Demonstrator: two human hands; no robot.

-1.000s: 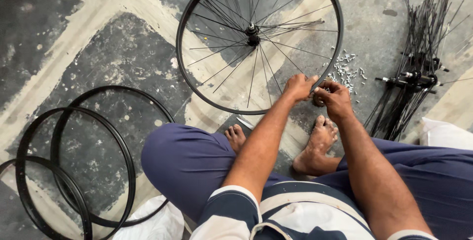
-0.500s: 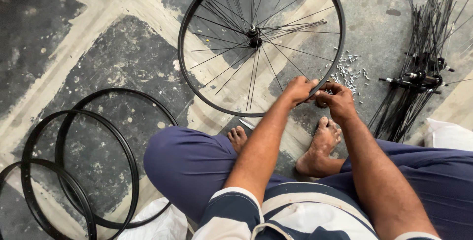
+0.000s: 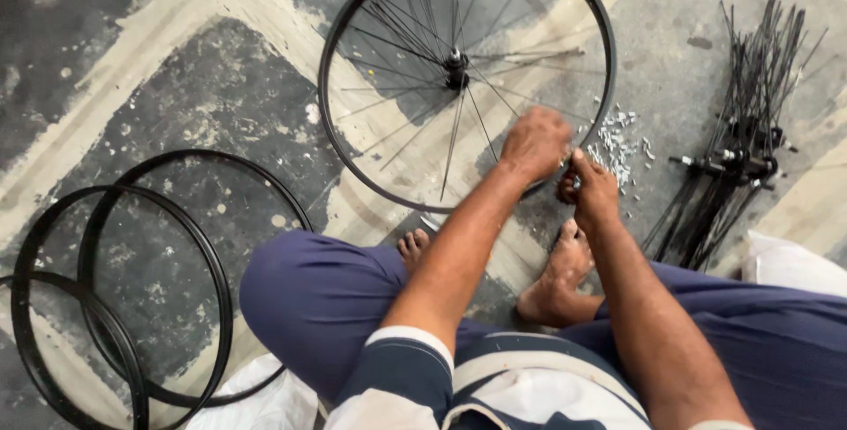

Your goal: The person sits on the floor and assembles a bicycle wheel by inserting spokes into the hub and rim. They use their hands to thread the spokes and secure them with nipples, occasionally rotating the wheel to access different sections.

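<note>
A black bicycle wheel rim [image 3: 340,152] with thin spokes and a centre hub [image 3: 455,67] lies on the floor in front of me. My left hand [image 3: 535,142] grips the rim's near right edge. My right hand [image 3: 591,188] is beside it, fingers pinched at the rim on something too small to make out. I sit on the floor with my bare feet [image 3: 561,273] under the wheel's near edge.
A pile of small silver nipples [image 3: 619,142] lies just right of the rim. A bundle of black spokes with hubs [image 3: 739,148] lies at the far right. Three bare black rims [image 3: 132,289] are stacked at the left. White bags sit at the bottom left and right.
Both hands stay at the same spot on the rim, with small finger movements. The wheel appears to have turned slightly, as its spokes sit differently.
</note>
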